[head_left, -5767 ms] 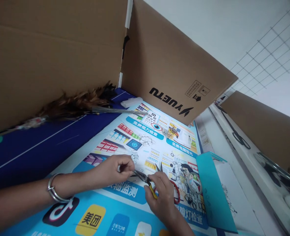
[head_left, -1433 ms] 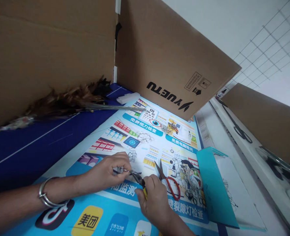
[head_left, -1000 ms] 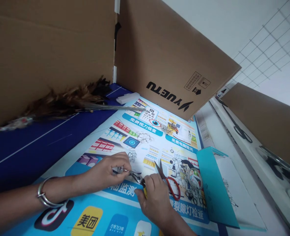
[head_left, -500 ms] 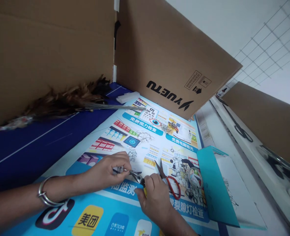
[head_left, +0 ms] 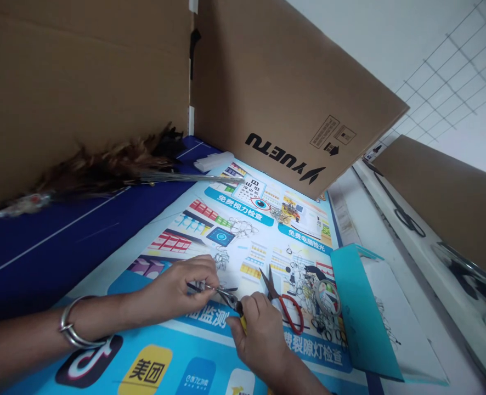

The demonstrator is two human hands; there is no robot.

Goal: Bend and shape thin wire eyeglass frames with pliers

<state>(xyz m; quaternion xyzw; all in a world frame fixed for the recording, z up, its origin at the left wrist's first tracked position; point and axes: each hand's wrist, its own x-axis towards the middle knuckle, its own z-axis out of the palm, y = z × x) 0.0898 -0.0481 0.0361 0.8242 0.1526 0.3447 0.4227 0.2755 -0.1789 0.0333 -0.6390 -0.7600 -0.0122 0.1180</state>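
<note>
My right hand [head_left: 261,332] is wrapped round the yellow handles of a pair of pliers [head_left: 231,299], whose metal jaws point left. At those jaws, my left hand [head_left: 194,281] pinches a small piece of thin wire [head_left: 202,286]; its exact shape is partly hidden by the fingers. Just right of my right hand lie scissors [head_left: 290,312] with red handles, blades spread apart. Beyond them is a heap of bent wire pieces [head_left: 309,296] with a round wire coil [head_left: 327,296] on it.
Small wire bundles [head_left: 243,226] lie farther back on the printed sheet [head_left: 210,351]. Brown feathers [head_left: 115,162] and long straight wires [head_left: 193,178] rest at the left. A teal folder [head_left: 362,312] stands at the right. Cardboard walls [head_left: 267,82] enclose the back and left.
The pliers' jaws look slightly turned at the wire in my left hand. Both hands stay in nearly the same place, and the view has shifted a little.
</note>
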